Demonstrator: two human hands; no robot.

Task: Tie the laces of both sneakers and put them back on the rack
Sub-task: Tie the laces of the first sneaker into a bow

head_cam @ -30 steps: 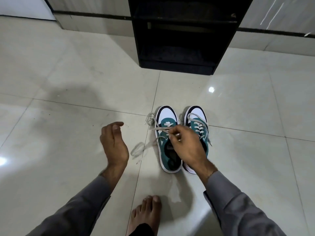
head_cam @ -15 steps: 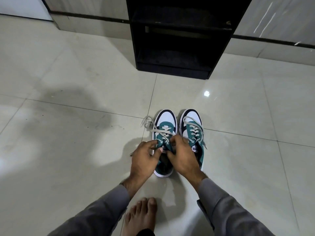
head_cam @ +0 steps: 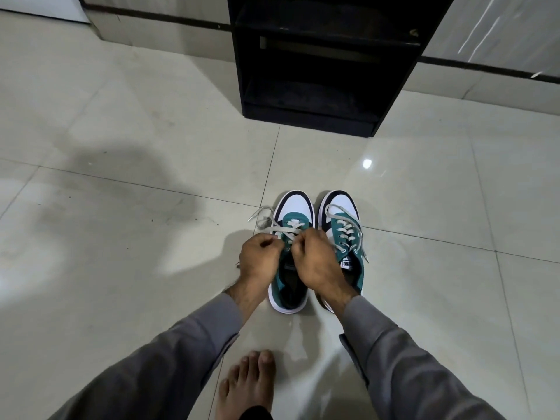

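Head view. Two teal and white sneakers stand side by side on the tiled floor [head_cam: 121, 268], toes toward the black rack [head_cam: 318, 71], which stands well apart from them with its shelves bare as far as can be seen. The left sneaker [head_cam: 292, 207] is the one in hand. The right sneaker [head_cam: 344, 225] is untouched, its lace [head_cam: 359, 234] loose, one end trailing over the outer side to the floor.

Handling, as judged: the laces are flat, soft and limp, with no stiffness to hold a loop unaided; they should be pinched close to the top eyelets and kept under tension, or the crossing will likely slacken. The sneakers look light and fairly firm in the sole; each should lift readily by the heel collar or by fingers inside the opening. The polished tile may let a sneaker slide if a lace is pulled sideways.

Grip: the left hand [head_cam: 260, 260] is curled nearly closed over the tongue of the left sneaker, pinching one strand of its lace [head_cam: 280, 230] between thumb and forefinger. The right hand [head_cam: 315, 262] is closed likewise, just beside the left, and appears to pinch the other strand; its fingertips are hidden, so the exact hold cannot be confirmed. A loose end lies on the floor to the left of the toe. No finished bow is visible on either sneaker. A bare foot [head_cam: 248, 386] rests on the floor nearer the camera.
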